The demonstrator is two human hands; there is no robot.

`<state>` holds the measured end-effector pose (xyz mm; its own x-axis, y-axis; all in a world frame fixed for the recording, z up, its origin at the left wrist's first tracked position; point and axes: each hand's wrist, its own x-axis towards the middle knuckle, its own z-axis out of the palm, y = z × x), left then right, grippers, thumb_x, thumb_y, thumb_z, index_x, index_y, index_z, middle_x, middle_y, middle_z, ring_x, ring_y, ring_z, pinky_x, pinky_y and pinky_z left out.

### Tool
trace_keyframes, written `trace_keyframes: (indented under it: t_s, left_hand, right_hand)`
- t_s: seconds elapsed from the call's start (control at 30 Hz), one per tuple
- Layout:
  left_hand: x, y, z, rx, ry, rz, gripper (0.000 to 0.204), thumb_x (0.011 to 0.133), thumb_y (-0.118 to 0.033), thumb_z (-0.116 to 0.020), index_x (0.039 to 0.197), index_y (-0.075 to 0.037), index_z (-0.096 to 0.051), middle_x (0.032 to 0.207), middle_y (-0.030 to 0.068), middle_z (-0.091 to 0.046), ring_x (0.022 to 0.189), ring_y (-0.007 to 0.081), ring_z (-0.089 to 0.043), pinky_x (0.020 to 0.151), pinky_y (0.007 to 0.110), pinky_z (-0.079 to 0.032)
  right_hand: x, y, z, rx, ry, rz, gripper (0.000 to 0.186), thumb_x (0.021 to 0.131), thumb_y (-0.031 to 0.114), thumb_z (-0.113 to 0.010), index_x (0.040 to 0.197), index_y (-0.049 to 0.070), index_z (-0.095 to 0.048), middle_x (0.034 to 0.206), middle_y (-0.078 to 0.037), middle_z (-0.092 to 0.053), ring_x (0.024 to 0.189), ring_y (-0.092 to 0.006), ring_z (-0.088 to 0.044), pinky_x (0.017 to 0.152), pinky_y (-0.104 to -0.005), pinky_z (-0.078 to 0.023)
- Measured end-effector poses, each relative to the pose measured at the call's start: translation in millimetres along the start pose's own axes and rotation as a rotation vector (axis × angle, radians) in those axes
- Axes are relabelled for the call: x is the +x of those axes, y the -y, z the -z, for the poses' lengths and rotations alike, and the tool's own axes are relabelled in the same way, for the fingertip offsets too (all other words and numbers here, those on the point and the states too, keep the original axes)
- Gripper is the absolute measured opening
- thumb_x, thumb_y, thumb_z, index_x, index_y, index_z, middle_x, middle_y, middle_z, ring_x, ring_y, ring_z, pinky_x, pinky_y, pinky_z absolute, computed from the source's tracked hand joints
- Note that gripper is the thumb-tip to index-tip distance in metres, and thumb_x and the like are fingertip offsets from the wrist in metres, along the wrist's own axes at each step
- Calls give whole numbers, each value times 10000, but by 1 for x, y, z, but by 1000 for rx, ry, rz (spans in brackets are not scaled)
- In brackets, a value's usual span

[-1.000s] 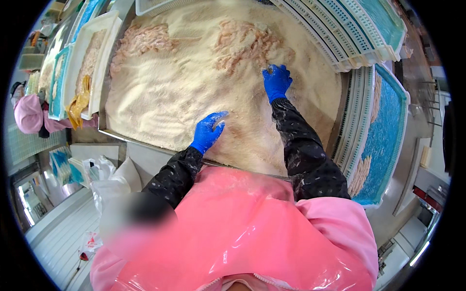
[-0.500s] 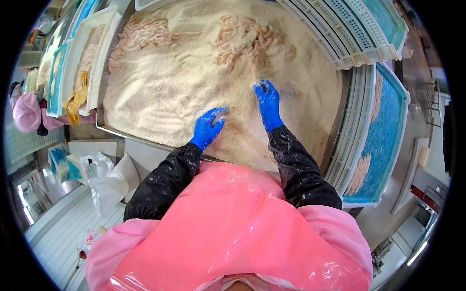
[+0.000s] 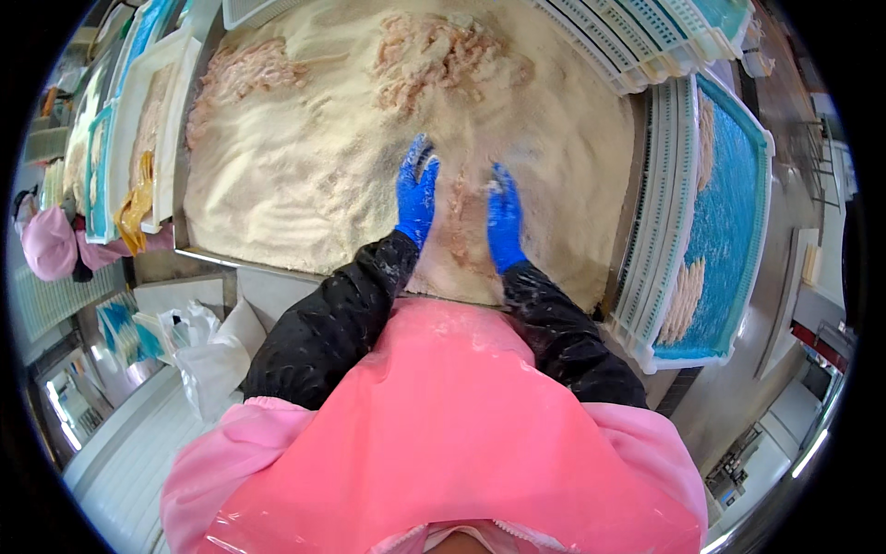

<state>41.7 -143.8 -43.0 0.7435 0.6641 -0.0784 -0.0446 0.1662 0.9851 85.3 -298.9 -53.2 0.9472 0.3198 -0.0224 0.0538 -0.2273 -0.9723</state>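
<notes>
My left hand (image 3: pixel 418 192), in a blue glove dusted with crumbs, is open with its thumb apart from the fingers, at the surface of pale breadcrumbs (image 3: pixel 277 203) that fill a wide metal-edged tray. Opposite it, my right hand (image 3: pixel 504 222), gloved alike, is stretched out and slightly blurred, with nothing visible in it. Between the two hands lie pinkish raw meat strips (image 3: pixel 458 226), partly covered by crumbs. Beyond them sits a larger heap of crumb-dusted meat strips (image 3: pixel 434 55), and a second heap of meat strips (image 3: pixel 242 76) is at the far left.
Stacked white crates (image 3: pixel 664 212) stand against the tray's right side; the blue-lined top crate (image 3: pixel 729 212) holds rows of coated strips. More crates (image 3: pixel 637 42) rise at the far right. On the left are a white tub (image 3: pixel 171 111), yellow gloves (image 3: pixel 137 208) and white bags (image 3: pixel 214 360).
My left hand has moved forward and right, turning its fingers away from me. My right hand has shifted slightly nearer and straightened. The strips between them show more; the view has shifted slightly.
</notes>
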Motion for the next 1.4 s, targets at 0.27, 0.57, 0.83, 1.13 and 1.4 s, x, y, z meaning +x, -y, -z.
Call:
trace_keyframes:
  t_s: [0.27, 0.57, 0.83, 1.13, 1.4]
  left_hand:
    - [-47, 1, 5, -548, -54, 452, 493, 1004, -407, -411, 1349, -58, -455, 1222, 91, -571, 1125, 178, -520, 1006, 347, -408]
    - [-60, 0, -16, -1002, 190, 935, 588, 971, -529, -379, 1371, -102, -436, 1318, 134, -516, 1183, 279, -510, 1030, 402, -403]
    - [-68, 35, -14, -1313, 690, 500, 629, 960, -572, -350, 1346, -84, -441, 1316, 145, -512, 1210, 312, -485, 1056, 439, -364]
    - [-74, -12, -11, -431, 311, 855, 619, 990, -538, -307, 1335, -49, -466, 1310, 122, -528, 1139, 274, -558, 962, 405, -469]
    - [-56, 7, 2, -227, 249, 935, 665, 960, -574, -341, 1243, -6, -540, 1044, 183, -655, 924, 308, -646, 850, 416, -524]
  right_hand:
    - [5, -15, 10, -900, 92, 121, 658, 939, 351, -473, 1492, 101, -220, 1540, -182, -200, 1410, -391, -179, 1124, -557, -109]
    - [-31, 25, -12, -645, 249, 169, 556, 952, 309, -433, 1462, 117, -326, 1528, -133, -263, 1414, -324, -199, 1120, -517, -129]
    - [-37, 24, 9, -560, 238, 42, 414, 913, 256, -517, 1299, 107, -523, 1325, -129, -513, 1274, -340, -395, 1061, -506, -224]
    - [-25, 99, 115, 710, 350, -650, 266, 936, 239, -567, 1061, 18, -648, 722, 0, -530, 671, -107, -515, 622, -258, -444]
    - [-38, 183, 356, 302, -257, -599, 320, 917, 190, -588, 1211, 62, -576, 1106, -41, -656, 846, -70, -594, 705, -182, -458]
